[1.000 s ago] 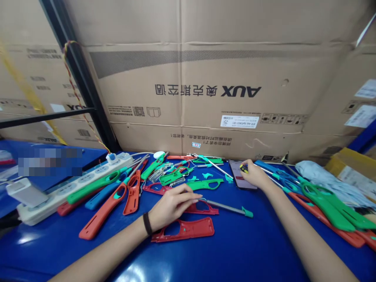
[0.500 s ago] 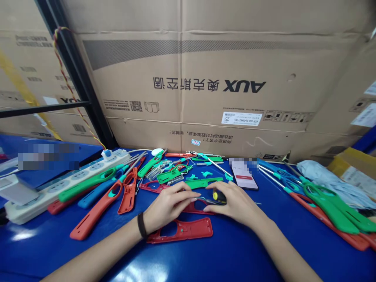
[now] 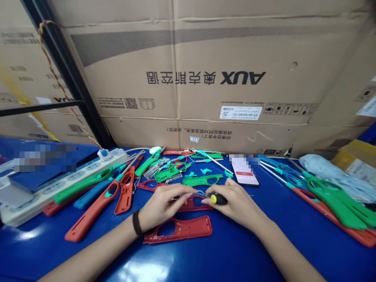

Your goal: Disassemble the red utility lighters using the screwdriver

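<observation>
My right hand (image 3: 236, 203) is closed around a screwdriver with a black and yellow handle (image 3: 219, 198). My left hand (image 3: 164, 203) is pinched just across from it; a thin white wire shows by the fingertips, and what the fingers hold is mostly hidden. Beneath both hands lies a red lighter shell half (image 3: 192, 204) with a finger hole, partly covered. Closer to me, a second red shell half (image 3: 194, 228) rests inner side up on the blue table. A green shell half (image 3: 202, 180) lies just beyond my hands.
Complete gas lighters in red, blue and green lie at left beside a white power strip (image 3: 73, 178); more green lighters (image 3: 337, 199) lie at right. Behind are loose lighter parts, clear tubes (image 3: 152, 169) and a phone (image 3: 244, 172). A large cardboard box (image 3: 188, 90) stands across the back.
The view has shifted slightly. The screwdriver's handle has turned to lie more level in my right hand, its yellow end towards the left. Both hands stay over the red shell half.
</observation>
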Demonstrator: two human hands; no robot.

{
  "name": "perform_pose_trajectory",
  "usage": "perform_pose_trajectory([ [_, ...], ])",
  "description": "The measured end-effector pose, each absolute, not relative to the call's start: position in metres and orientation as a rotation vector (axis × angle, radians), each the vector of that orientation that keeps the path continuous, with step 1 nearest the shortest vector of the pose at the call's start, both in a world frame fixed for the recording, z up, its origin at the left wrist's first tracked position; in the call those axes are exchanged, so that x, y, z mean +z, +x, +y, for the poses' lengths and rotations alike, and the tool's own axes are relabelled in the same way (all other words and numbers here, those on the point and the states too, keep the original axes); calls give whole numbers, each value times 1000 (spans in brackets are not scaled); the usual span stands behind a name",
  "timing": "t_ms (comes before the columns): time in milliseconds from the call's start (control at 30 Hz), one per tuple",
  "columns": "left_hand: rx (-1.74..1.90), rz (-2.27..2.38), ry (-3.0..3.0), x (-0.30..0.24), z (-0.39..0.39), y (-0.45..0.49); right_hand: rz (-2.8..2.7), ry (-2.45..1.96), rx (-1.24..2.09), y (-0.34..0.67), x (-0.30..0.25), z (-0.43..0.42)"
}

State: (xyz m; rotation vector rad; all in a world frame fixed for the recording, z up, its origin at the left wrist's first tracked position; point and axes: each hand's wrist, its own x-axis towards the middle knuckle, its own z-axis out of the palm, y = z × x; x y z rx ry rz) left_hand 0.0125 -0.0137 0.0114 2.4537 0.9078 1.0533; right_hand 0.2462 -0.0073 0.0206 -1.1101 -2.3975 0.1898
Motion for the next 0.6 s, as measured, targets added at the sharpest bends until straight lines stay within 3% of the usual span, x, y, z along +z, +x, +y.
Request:
perform_pose_trajectory([
  [300, 989, 963, 2316, 19, -18, 14, -2296, -947, 182, 239, 17, -10],
  [600, 781, 801, 1469, 28, -17, 20, -2218, -838, -14, 243, 25, -11],
])
